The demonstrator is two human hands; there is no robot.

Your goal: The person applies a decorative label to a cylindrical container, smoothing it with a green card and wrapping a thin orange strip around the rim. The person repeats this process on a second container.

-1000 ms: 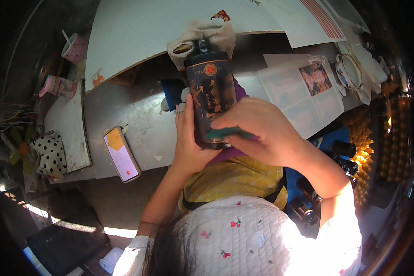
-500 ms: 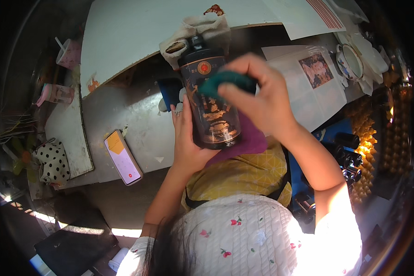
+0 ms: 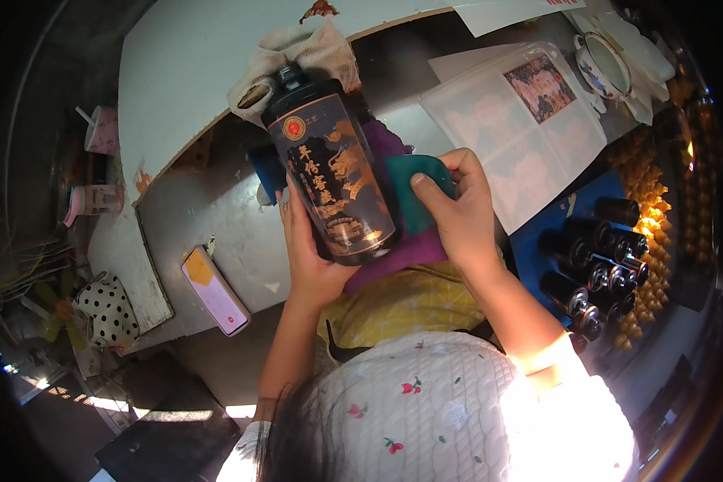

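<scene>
A black bottle (image 3: 333, 181) with a dark label in gold and a red round emblem leans over a purple cloth (image 3: 427, 245), its capped neck tipped away from me and to the left. My left hand (image 3: 301, 261) grips its lower left side, the fingers partly hidden behind it. In my right hand (image 3: 464, 209) a flat, flexible teal pad (image 3: 408, 205) is pinched between thumb and fingers. The pad lies beside the bottle's lower right side; whether it touches the label I cannot tell. A white rag (image 3: 329, 55) sits just beyond the bottle's neck.
Left of the bottle lie a dark blue piece (image 3: 263, 173) and a phone (image 3: 215, 291) with a lit screen. Printed sheets (image 3: 490, 153) spread at the right, near a white bowl (image 3: 605, 64). Several dark bottles (image 3: 569, 293) lie on a blue surface. A white board (image 3: 185, 64) covers the far left.
My right hand and the teal pad have moved down from the front of the label to the bottle's right side. The bottle now sits further left, its label turned more into view.
</scene>
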